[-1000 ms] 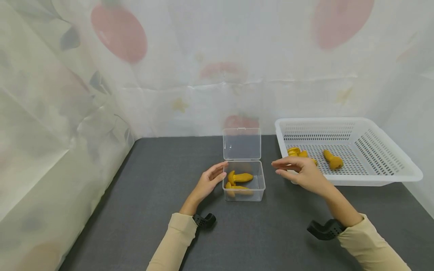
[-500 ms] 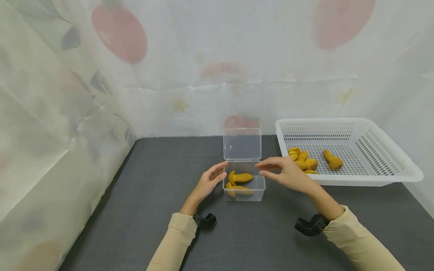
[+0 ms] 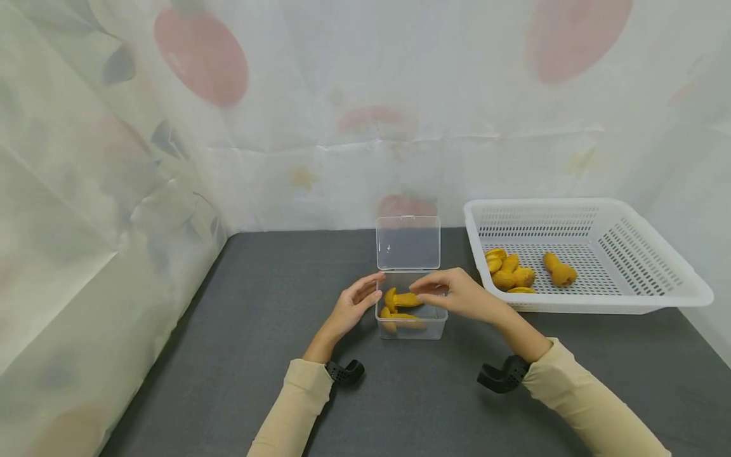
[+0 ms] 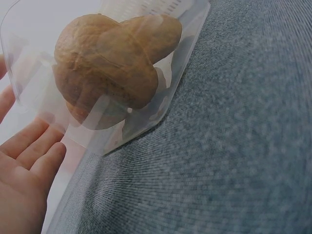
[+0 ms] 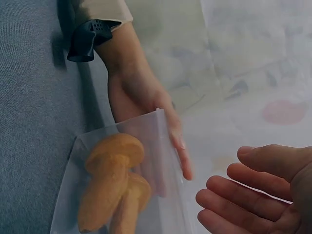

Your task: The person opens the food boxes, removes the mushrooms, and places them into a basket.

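A small clear plastic box (image 3: 435, 329) stands on the dark table with its hinged lid (image 3: 408, 244) raised at the back. Inside lie yellow-brown mushrooms (image 3: 405, 301). My left hand (image 3: 349, 304) rests at the box's left side, its fingers (image 4: 46, 161) fairly straight against or close to the wall. Over the right part of the box is my right hand (image 3: 459, 295), partly covering one mushroom. Nothing shows between its thumb and loosely bent fingers in the right wrist view, where the box's mushrooms (image 5: 107, 180) stay clear of them.
A white perforated basket (image 3: 645, 302) stands at the back right. Several yellow mushrooms (image 3: 514, 277) cluster at its left end, and a single mushroom (image 3: 560, 271) lies nearer its middle. A pale printed curtain (image 3: 320, 184) hangs behind the table.
My right hand has moved left, from beside the basket to over the box, leaving the basket's left cluster more visible. My left hand and the box have stayed in place.
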